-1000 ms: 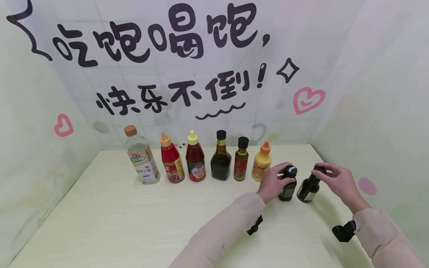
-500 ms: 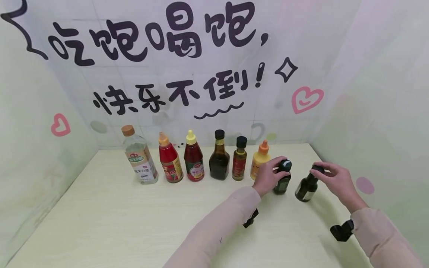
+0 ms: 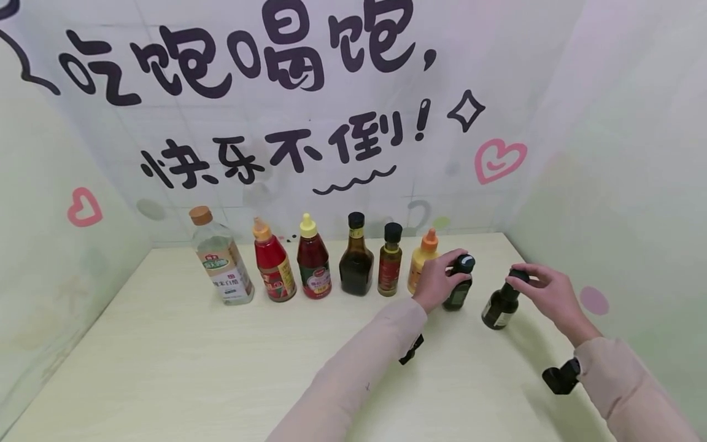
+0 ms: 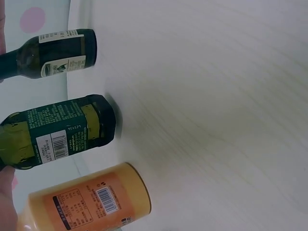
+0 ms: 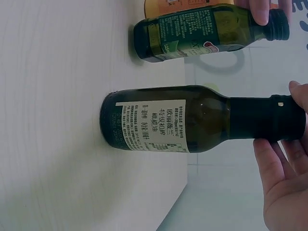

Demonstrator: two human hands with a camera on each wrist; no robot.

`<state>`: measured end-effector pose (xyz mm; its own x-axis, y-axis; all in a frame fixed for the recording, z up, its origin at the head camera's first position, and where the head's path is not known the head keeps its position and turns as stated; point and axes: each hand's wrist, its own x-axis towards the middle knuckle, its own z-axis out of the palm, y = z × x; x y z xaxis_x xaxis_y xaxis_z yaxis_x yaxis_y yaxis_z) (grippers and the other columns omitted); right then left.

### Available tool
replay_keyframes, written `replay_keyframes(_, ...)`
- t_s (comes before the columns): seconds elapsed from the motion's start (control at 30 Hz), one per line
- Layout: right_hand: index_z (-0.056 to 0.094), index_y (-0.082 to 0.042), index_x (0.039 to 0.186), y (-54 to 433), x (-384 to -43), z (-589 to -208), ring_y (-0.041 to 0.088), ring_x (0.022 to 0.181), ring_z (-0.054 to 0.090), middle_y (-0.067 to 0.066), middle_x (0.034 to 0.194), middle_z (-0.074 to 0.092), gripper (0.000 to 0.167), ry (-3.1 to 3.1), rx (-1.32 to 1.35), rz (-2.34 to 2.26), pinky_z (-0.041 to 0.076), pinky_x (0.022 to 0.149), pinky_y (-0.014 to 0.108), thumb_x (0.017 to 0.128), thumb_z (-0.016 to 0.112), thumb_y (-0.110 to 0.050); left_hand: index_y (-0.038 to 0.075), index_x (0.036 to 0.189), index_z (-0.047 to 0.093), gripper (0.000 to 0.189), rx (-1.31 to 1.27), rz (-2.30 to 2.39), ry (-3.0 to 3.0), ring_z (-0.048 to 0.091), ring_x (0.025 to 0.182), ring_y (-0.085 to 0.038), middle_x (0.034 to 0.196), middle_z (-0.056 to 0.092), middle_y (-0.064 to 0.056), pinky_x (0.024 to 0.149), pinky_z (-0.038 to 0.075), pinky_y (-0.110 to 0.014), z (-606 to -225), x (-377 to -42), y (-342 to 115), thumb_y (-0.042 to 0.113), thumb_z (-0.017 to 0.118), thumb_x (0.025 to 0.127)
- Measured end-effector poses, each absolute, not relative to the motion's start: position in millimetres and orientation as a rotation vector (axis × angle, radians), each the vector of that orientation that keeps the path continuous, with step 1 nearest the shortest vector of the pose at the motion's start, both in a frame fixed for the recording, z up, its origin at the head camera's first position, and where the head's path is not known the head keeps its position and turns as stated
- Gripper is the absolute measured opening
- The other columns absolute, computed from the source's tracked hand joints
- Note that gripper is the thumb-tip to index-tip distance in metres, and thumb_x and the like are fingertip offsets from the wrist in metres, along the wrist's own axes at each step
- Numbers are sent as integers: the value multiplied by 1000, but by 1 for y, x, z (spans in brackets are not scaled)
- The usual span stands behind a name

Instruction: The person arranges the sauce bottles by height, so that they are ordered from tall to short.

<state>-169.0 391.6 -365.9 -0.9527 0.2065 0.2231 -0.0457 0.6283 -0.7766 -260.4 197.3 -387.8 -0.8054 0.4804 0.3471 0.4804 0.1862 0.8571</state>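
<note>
In the head view my left hand (image 3: 435, 283) grips a small green glass olive oil bottle (image 3: 457, 296) around its neck, just under the black cap. The left wrist view shows the bottle's label and barcode, with a thin shadow under its base. To its right my right hand (image 3: 554, 299) pinches the black cap of a dark olive oil bottle (image 5: 154, 118) with a white label, fingertips and thumb on either side. That bottle stands upright on the table (image 3: 182, 368). A yellow squeeze bottle (image 4: 91, 199) is right beside the green one, partly behind my left hand.
Leftward along the back runs a row: a slim oil bottle (image 3: 390, 267), a dark sauce bottle (image 3: 356, 267), two red squeeze bottles (image 3: 313, 267) (image 3: 273, 267) and a clear vinegar bottle (image 3: 223, 264). A printed wall (image 3: 265, 202) stands behind, with side walls left and right.
My left hand has carried the green bottle left and back, up beside the yellow squeeze bottle. My right hand keeps hold of the dark bottle's cap. The head view has shifted slightly.
</note>
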Motion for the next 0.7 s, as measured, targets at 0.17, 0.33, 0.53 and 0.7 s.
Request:
replay_keyframes(0.17, 58, -7, 112, 392, -168, -365, -16, 77, 52, -30, 91, 48, 39, -2566, -129, 1243, 41, 63, 9, 81, 64, -31, 15, 121, 55, 45, 971, 1720, 2471, 53, 102, -4, 118, 56, 0, 76, 43, -11, -389, -265, 199, 13, 66, 77)
replay_keyframes(0.33, 57, -5, 113, 392, -168, -364, -15, 77, 53, -30, 90, 49, 43, -2570, -142, 1243, 41, 63, 9, 81, 64, -31, 16, 121, 55, 44, 971, 1727, 2518, 54, 100, -4, 117, 57, -1, 75, 44, -10, -387, -269, 201, 14, 66, 78)
replay_keyframes(0.53, 57, -5, 113, 392, -169, -366, -14, 78, 53, -29, 90, 50, 42, -2564, -134, 1262, 42, 63, 10, 81, 64, -30, 19, 121, 55, 44, 929, 1741, 2528, 55, 98, -5, 116, 57, 1, 73, 44, -10, -389, -272, 204, 14, 65, 78)
replay_keyframes(0.7, 58, -9, 112, 393, -169, -367, -14, 78, 54, -29, 91, 51, 37, -2554, -123, 1275, 42, 64, 9, 81, 64, -29, 20, 121, 54, 44, 905, 1739, 2534, 55, 98, -6, 116, 57, 1, 75, 45, -13, -390, -273, 205, 15, 65, 79)
